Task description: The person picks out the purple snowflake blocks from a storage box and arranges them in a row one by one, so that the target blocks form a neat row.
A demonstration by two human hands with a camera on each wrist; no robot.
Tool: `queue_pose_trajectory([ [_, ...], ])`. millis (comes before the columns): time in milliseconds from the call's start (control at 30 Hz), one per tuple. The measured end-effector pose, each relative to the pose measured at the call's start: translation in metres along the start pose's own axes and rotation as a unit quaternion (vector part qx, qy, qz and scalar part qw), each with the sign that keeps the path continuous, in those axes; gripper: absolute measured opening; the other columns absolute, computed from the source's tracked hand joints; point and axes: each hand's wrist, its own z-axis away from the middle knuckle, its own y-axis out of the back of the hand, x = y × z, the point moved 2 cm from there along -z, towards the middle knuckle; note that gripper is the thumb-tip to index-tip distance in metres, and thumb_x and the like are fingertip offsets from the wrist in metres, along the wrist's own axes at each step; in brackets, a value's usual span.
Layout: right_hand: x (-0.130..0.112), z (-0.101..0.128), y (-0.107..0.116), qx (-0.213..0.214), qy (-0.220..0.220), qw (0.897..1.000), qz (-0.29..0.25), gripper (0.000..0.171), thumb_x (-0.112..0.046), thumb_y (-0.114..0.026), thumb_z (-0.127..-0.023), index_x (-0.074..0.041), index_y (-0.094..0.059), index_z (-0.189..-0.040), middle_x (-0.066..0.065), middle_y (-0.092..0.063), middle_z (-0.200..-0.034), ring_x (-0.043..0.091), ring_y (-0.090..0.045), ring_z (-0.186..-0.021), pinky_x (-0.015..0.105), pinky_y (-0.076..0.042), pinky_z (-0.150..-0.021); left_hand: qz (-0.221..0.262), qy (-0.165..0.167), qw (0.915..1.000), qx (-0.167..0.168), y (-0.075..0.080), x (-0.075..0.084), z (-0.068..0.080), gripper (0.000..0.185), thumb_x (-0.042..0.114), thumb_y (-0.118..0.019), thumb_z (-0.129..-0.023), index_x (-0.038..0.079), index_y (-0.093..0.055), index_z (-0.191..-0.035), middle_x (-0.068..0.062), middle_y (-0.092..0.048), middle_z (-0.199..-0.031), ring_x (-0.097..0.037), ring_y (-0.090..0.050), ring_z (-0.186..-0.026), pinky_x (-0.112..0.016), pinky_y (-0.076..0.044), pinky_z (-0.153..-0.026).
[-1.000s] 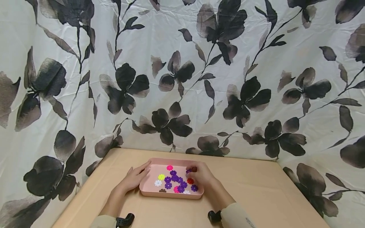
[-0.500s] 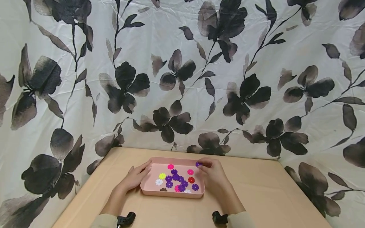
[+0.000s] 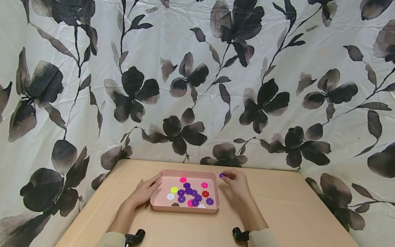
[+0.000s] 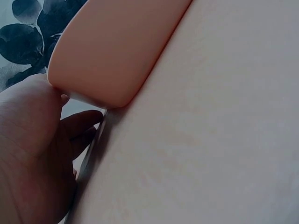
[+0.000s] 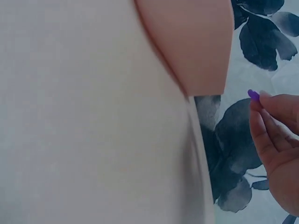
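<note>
A pink tray (image 3: 185,209) lies on the table with several small flower-shaped pieces in it, mostly purple (image 3: 181,192), some pink, white, red and yellow. At the tray's left side my left hand (image 3: 143,192) rests with fingers stretched along the rim. In the left wrist view, this hand (image 4: 37,140) is beside the tray's outer wall (image 4: 117,51), partly hidden behind it. Just beyond the tray's right back corner, my right hand (image 3: 239,183) pinches a purple flower-shaped piece (image 3: 221,175) between thumb and fingertips. The same piece (image 5: 253,95) shows edge-on in the right wrist view.
The tan tabletop (image 3: 287,209) extends on both sides of the tray. Behind its far edge hangs a white cloth (image 3: 228,133) with a dark floral print. Both wrists wear black camera mounts (image 3: 135,236).
My right hand has lifted a purple flower-shaped piece from the tray's right part and carried it right, past the rim. A pink piece it covered is now visible. My left hand stays put.
</note>
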Motion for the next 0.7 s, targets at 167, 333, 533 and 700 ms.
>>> queue_pose_trajectory([
  [167,0.007,0.004,0.000,0.012,-0.038,0.999,0.010,0.016,0.000,-0.079,-0.089,-0.001,-0.080,-0.105,0.012,-0.077,-0.103,0.018,-0.068,-0.093,0.020,-0.057,-0.080,-0.003,-0.004,1.0000,-0.002,0.001,0.000,0.001,0.058,0.044,-0.041,-0.112,0.017,-0.036,-0.163,-0.009,-0.034,-0.168,-0.042,-0.030,-0.156,-0.073,0.011,-0.124],
  [333,0.014,0.005,-0.007,-0.021,-0.067,0.997,-0.020,0.017,-0.001,-0.079,-0.089,0.000,-0.079,-0.106,0.013,-0.075,-0.103,0.020,-0.066,-0.094,0.025,-0.057,-0.082,-0.007,0.002,0.9999,0.008,0.007,-0.001,0.006,0.058,0.043,-0.042,-0.112,0.016,-0.036,-0.163,-0.011,-0.034,-0.168,-0.043,-0.030,-0.155,-0.074,0.010,-0.123],
  [533,0.030,0.006,-0.007,-0.037,-0.070,0.997,0.014,0.017,0.001,-0.080,-0.087,0.001,-0.079,-0.104,0.012,-0.077,-0.097,0.018,-0.069,-0.087,0.027,-0.060,-0.080,-0.005,-0.004,1.0000,-0.004,0.004,0.001,0.003,0.058,0.043,-0.042,-0.112,0.017,-0.035,-0.163,-0.009,-0.033,-0.168,-0.042,-0.029,-0.156,-0.074,0.011,-0.122],
  [700,0.039,0.006,-0.004,-0.052,-0.036,0.996,0.066,0.014,0.003,-0.080,-0.086,0.001,-0.080,-0.099,0.012,-0.078,-0.095,0.018,-0.069,-0.085,0.029,-0.061,-0.078,-0.002,0.003,1.0000,-0.001,0.001,0.002,0.001,0.058,0.046,-0.041,-0.112,0.019,-0.036,-0.163,-0.008,-0.033,-0.168,-0.041,-0.029,-0.156,-0.072,0.012,-0.123],
])
